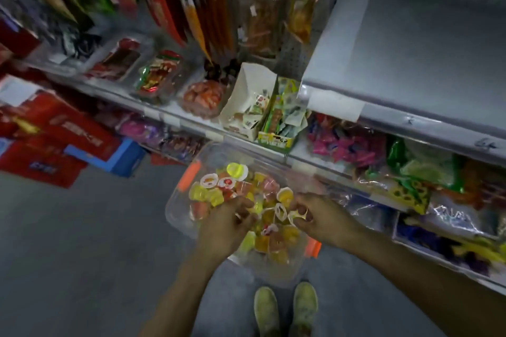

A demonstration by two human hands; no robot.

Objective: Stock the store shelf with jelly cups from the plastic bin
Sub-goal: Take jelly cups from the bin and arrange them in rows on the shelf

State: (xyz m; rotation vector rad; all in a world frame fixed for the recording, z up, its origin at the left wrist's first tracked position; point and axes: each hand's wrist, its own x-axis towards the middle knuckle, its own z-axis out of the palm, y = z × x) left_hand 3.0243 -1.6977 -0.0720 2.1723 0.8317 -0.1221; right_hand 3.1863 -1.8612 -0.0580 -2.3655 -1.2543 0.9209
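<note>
A clear plastic bin (175, 213) with orange latches (189, 175) lies low in the centre of the frame, just in front of the white metal store shelf (410, 44); what it rests on I cannot tell. It is heaped with small translucent jelly cups (208, 195) in yellow, orange and red, some with white printed lids. Both hands are inside the bin. The left hand (224, 227), at centre, curls its fingers down among the cups; whether its grip is clamped on one I cannot tell. The right hand (323, 216), just to the right, has its grip pinched on one pale jelly cup (298, 214) at the heap's right edge. Pale green shoes (284, 309) stand on the grey floor (82, 254) at lower centre; an open white carton (246, 90) of sachets sits on the shelf above the bin; red boxes (54, 131) lie at the left.
</note>
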